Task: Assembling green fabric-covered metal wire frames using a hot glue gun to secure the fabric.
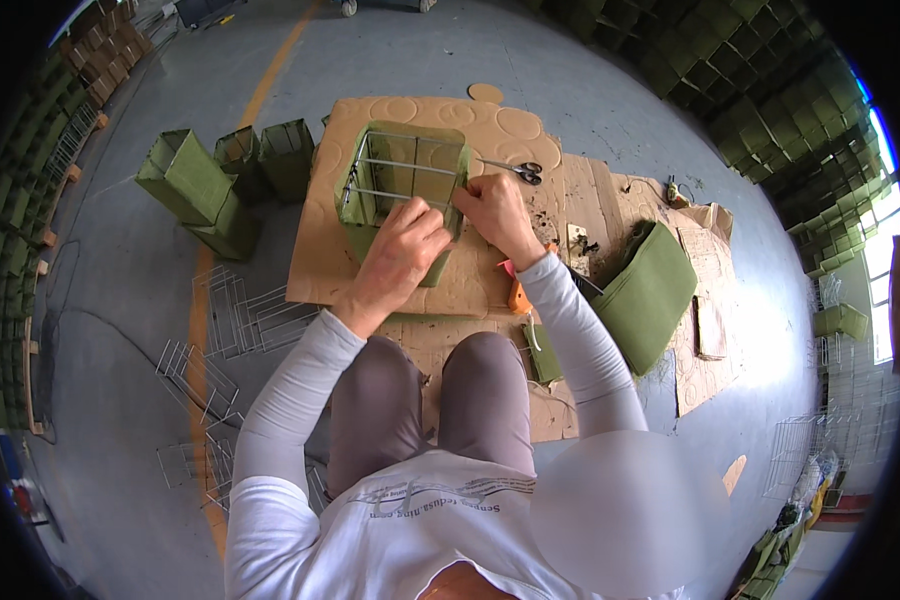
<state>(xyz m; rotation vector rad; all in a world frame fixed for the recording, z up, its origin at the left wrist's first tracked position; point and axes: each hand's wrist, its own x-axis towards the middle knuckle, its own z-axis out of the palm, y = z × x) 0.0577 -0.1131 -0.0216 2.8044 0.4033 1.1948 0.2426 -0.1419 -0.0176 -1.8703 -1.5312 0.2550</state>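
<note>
A green fabric box [390,180] with a metal wire frame inside stands open-topped on a sheet of cardboard [320,270] on the floor. My left hand [402,250] grips the near rim of the box. At the box's right near corner my right hand [495,210] pinches the fabric edge against the wire. Scissors [518,170] lie on the cardboard just beyond my right hand.
Several finished green boxes [195,190] stand to the left. Wire frames [230,320] lie on the floor at my left. A stack of folded green fabric [650,290] and an orange tool [518,297] lie to the right. Stacks of green boxes [770,90] fill the far right.
</note>
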